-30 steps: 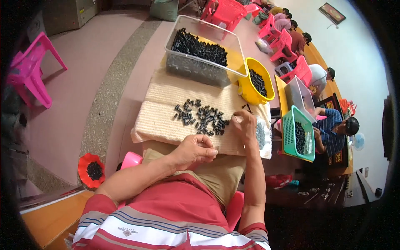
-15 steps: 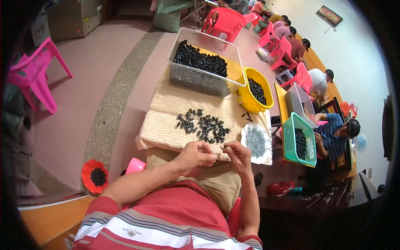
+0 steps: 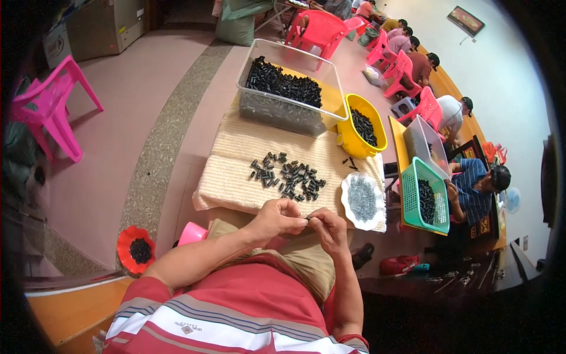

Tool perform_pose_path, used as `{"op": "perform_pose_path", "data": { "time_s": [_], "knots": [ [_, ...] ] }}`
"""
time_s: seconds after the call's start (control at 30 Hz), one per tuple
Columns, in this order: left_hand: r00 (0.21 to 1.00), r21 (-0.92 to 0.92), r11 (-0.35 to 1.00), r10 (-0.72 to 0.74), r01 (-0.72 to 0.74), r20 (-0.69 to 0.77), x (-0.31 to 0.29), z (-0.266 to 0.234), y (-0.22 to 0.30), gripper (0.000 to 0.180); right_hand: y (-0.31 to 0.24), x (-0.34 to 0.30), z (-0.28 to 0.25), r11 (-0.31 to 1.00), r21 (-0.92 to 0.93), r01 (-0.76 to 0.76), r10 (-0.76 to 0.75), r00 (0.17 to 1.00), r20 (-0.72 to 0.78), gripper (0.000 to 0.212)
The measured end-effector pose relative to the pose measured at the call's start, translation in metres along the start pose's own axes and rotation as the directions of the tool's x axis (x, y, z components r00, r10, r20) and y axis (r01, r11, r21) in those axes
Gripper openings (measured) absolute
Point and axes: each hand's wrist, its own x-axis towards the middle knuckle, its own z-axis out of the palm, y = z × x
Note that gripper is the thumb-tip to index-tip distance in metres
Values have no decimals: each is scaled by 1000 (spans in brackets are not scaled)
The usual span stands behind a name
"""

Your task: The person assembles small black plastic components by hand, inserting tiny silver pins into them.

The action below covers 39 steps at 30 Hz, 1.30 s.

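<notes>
Near the front edge of the cloth-covered table [image 3: 221, 171], my two hands meet fingertip to fingertip. Thumb and fingers of my left hand [image 3: 277, 218] are pinched together; whatever they hold is too small to make out. My right hand [image 3: 331, 230] pinches a small black part [image 3: 308, 218], whose dark end shows between the two hands. Just beyond my fingers lies a loose pile of short black tubular parts [image 3: 295, 179]. To the right of the pile, a white scalloped dish [image 3: 346, 207] holds many small, shiny, clear or silvery pieces.
A clear plastic bin [image 3: 283, 115] of black parts stands at the table's back, beside a yellow bucket [image 3: 348, 141]. Right of the table are a green basket [image 3: 441, 219] and a seated co-worker [image 3: 471, 189]. A red bowl [image 3: 125, 259] sits low left, a pink chair [image 3: 53, 112] farther off.
My right hand has moved left and slightly down, bringing the black part against my left fingertips. My left hand has stayed nearly in place.
</notes>
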Motion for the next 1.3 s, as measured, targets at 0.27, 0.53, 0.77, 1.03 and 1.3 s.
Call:
{"op": "perform_pose_path", "data": {
  "time_s": [0.27,0.53,0.77,1.03,1.3],
  "knots": [
    [1000,80,997,13,-12,-12,-2,3,4,15,-2,-3,0,998,-38,48,-47,998,36,9],
    [992,306,945,127,-117,-13,-2,4,1,16,-3,-5,-3,997,-71,8,-3,998,69,12],
    [957,526,815,291,-243,-9,-3,6,-4,16,-11,-6,-6,994,-110,-19,34,991,128,17],
    [950,687,697,312,-208,-30,-13,15,4,15,-15,-7,-4,985,-154,-81,105,983,151,20],
    [941,710,675,334,-202,-49,-13,16,6,16,-20,-7,0,975,-203,-90,115,987,115,14]
  ]
}}
